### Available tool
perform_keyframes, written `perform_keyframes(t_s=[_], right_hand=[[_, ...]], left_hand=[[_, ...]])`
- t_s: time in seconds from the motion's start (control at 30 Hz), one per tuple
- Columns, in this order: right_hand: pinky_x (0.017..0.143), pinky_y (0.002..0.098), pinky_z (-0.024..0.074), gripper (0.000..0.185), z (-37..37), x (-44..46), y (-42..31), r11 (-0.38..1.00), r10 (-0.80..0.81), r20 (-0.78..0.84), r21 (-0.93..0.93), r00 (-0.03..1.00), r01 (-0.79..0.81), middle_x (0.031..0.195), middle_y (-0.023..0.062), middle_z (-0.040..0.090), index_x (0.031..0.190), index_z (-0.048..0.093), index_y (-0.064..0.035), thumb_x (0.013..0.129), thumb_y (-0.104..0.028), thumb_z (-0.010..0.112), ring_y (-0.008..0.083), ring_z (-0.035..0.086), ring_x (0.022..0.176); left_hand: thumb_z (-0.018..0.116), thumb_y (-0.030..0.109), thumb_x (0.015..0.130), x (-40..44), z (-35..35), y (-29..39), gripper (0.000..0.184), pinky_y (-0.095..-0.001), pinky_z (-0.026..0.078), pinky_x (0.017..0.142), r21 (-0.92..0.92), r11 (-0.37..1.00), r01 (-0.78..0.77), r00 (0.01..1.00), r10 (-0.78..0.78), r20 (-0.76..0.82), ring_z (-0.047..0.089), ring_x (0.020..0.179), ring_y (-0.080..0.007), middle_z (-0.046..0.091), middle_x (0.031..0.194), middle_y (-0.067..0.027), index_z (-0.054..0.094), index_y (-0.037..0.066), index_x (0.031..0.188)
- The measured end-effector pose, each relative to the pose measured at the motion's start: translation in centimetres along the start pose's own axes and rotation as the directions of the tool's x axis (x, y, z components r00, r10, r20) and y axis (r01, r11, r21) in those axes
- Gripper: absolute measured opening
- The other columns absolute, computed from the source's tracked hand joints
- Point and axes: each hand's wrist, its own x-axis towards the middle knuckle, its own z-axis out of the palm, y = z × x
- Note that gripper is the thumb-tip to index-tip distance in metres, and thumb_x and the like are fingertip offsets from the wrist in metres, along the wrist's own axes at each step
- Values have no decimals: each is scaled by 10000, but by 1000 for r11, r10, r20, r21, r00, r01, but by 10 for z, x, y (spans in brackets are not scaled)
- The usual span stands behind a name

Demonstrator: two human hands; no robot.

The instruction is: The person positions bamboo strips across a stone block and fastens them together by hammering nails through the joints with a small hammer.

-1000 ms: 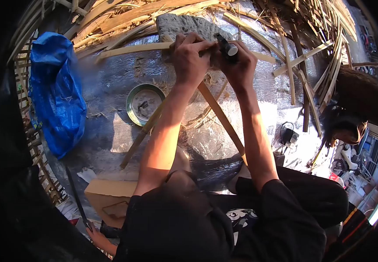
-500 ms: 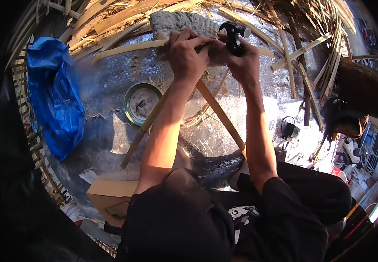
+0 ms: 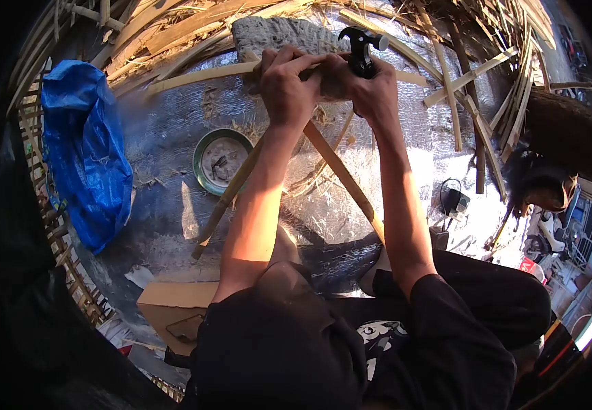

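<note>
A silvery sheet (image 3: 166, 130) covers the floor in bright, patchy sunlight, with loose split strips heaped along the top of the frame. At upper centre, a pale crosswise strip (image 3: 200, 76) runs left to right behind both hands, its ends showing on either side. Two more strips, the left slanting strip (image 3: 231, 190) and the right slanting strip (image 3: 342, 171), spread down the frame from beneath the left hand (image 3: 287, 85), which is nearer to where they converge; whether they touch there is hidden. That hand is curled, its fingers close together beside the other hand's fingers, and what they grip cannot be told. The right hand (image 3: 376, 92) is closed round a black hammer (image 3: 361, 51), its head standing clear above the fist. A grey block (image 3: 285, 31) lies just beyond the hands. Farther out, a green-rimmed dish (image 3: 197, 160) sits left of centre, and blue plastic (image 3: 91, 157) lies at the left.
</note>
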Motion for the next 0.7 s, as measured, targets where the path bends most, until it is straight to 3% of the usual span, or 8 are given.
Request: perform_keyframes(t_s=[0.37, 0.43, 0.7], right_hand=[[661, 241, 550, 259, 2, -5, 0, 999, -5, -59, 38, 998, 7, 829, 60, 763, 1047, 776, 22, 940, -214, 775, 78, 675, 743], [660, 246, 548, 264, 2, -6, -2, 999, -19, -79, -43, 997, 16, 823, 61, 763, 1042, 777, 19, 933, -222, 783, 77, 671, 740], [653, 256, 551, 277, 1, -2, 4, 997, -63, -41, -48, 997, 61, 809, 66, 759, 1020, 781, 12, 914, -242, 805, 80, 673, 731]], left_hand=[[851, 96, 699, 0, 4, 0, 218, -382, 487, 811, 50, 998, -27, 999, 28, -23, 568, 853, -264, 656, 838, 6, 834, 197, 891], [850, 95, 697, 1, 4, 0, 215, -381, 487, 809, 50, 998, -29, 999, 30, -18, 568, 852, -263, 657, 839, 6, 835, 194, 887], [855, 104, 693, 0, 5, -4, 190, -379, 483, 802, 30, 999, -26, 999, 27, -28, 564, 852, -258, 656, 840, 7, 834, 166, 870]])
